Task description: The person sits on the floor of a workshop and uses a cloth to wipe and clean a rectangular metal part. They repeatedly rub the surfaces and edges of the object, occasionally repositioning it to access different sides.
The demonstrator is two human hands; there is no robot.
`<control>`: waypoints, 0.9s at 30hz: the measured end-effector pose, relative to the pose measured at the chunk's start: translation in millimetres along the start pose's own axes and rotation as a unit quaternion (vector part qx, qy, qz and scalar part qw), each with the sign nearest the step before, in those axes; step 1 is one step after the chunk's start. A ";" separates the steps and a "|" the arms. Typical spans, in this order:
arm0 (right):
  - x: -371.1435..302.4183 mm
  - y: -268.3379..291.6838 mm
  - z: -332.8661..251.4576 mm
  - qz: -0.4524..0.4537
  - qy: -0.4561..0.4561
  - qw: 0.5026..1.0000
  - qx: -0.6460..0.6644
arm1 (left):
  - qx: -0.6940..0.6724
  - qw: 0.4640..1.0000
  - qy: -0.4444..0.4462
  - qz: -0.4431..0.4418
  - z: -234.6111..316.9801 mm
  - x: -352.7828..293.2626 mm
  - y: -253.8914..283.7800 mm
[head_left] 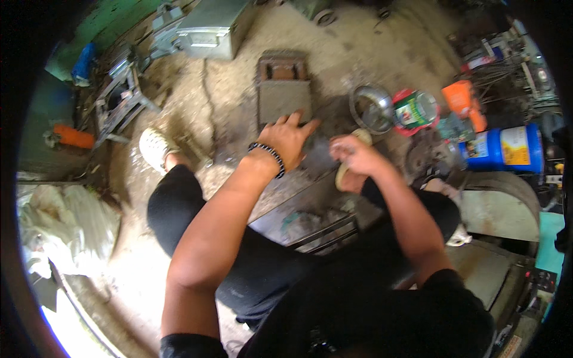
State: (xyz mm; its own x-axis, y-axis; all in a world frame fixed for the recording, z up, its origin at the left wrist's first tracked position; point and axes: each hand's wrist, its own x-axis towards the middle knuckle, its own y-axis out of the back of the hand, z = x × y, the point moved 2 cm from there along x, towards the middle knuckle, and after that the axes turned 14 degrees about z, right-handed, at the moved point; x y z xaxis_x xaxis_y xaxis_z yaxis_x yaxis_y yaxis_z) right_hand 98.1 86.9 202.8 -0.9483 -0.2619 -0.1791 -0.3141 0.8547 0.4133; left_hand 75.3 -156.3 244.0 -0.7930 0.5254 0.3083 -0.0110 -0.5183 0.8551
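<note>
Right, the left hand point(288, 138) is spread flat, fingers fanned toward twelve o'clock, palm pressing on a dark metal plate point(310, 206) that lies across the person's lap, with a beaded bracelet point(268, 156) at the wrist. At three o'clock from it, close by, the right hand point(353, 156) is curled, its grip pinching a pale roll of tape point(346, 170) just above the plate's far edge; the roll's ring shows above and below the fingers.

That roll looks light and slightly squashy, a thing to hold by its rim or through the core, and its free end will likely be sticky. The plate, by contrast, reads as stiff, heavy and grimy, probably slick with dust; its long edges look like the safest hold, and the flat palm seems to be steadying it.

On the dirt floor at twelve o'clock sits a grey slab point(284, 89). At one o'clock a steel bowl point(371, 108), then a red-rimmed can point(416, 109), and at two o'clock a blue bucket point(504, 149).
</note>
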 end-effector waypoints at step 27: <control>-25.1 -65.0 68.6 0.260 0.022 0.964 -0.043 | 0.029 0.987 0.043 -0.153 20.9 9.3 21.4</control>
State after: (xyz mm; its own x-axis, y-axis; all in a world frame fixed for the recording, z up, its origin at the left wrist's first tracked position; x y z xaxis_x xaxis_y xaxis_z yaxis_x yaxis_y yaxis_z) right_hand 145.3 68.7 119.2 -0.9790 0.1718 0.1096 0.2038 0.8354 0.5105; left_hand 80.4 -148.4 273.8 -0.8062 0.5917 -0.0028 -0.2260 -0.3036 0.9256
